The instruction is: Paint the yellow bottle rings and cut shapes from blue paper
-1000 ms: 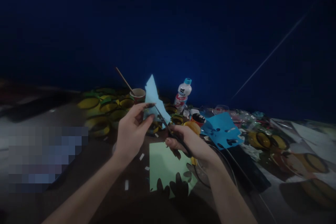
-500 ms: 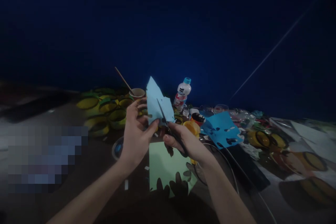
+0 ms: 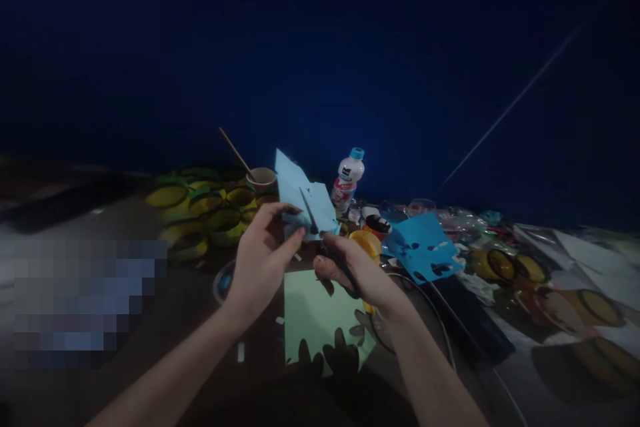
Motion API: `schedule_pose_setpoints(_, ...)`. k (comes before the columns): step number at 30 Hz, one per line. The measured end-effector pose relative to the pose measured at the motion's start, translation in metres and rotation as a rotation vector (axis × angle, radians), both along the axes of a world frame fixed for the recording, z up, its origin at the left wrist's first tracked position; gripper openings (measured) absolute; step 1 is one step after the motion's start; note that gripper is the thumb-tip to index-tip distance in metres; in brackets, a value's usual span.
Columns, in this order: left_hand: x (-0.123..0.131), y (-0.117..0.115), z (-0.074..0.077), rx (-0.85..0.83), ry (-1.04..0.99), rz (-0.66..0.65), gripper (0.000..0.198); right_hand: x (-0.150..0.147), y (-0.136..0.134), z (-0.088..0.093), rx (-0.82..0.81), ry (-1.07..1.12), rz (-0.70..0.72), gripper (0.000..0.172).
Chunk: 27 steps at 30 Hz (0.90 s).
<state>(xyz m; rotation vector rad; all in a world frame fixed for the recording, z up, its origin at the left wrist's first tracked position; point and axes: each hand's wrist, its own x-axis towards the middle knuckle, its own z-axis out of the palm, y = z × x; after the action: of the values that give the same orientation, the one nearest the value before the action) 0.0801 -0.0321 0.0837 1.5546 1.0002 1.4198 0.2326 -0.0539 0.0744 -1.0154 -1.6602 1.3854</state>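
Note:
My left hand (image 3: 263, 260) pinches the lower left part of a light blue sheet of paper (image 3: 293, 177), thumb in front and fingers curled at its edge. In my right hand (image 3: 353, 267) are dark-handled scissors (image 3: 314, 217), their blades pointing up and left against the sheet. Whether the blades are parted is hard to make out. Below both hands a pale green sheet (image 3: 320, 307) with leaf-shaped cut-outs along its lower edge lies on the dark table. To the right rests a brighter blue sheet (image 3: 425, 240) with several holes cut in it.
A white bottle (image 3: 349, 177) with a blue cap stands behind the hands. At left are several yellow-green rings (image 3: 225, 223) and a paper cup (image 3: 261, 178) holding a stick. Yellow rings (image 3: 493, 263) and a cable (image 3: 445, 320) lie at right. Small paper scraps (image 3: 241, 351) dot the table.
The light blue sheet has tilted to the left, its top corner lower. My left fingers have shifted and curled further round its lower edge. The scissors have barely moved.

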Motion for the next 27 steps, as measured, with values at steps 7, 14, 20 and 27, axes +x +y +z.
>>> schedule_pose_setpoints(7, -0.001, 0.001, -0.01, 0.216, 0.198, 0.134, 0.01, -0.001, 0.001, 0.001, -0.022, 0.034, 0.033, 0.029)
schedule_pose_setpoints(14, -0.003, 0.002, -0.013, 0.372, 0.279, 0.22, 0.009, 0.0, 0.0, 0.004, 0.003, 0.042, 0.041, 0.031)
schedule_pose_setpoints(20, -0.003, 0.001, -0.012, 0.312, 0.252, 0.198, 0.005, -0.002, -0.002, 0.009, 0.054, 0.024, 0.04, 0.03)
schedule_pose_setpoints(27, -0.002, -0.002, -0.009, 0.228, 0.218, 0.146, 0.006, -0.002, -0.002, 0.007, 0.069, 0.05, 0.04, 0.029)
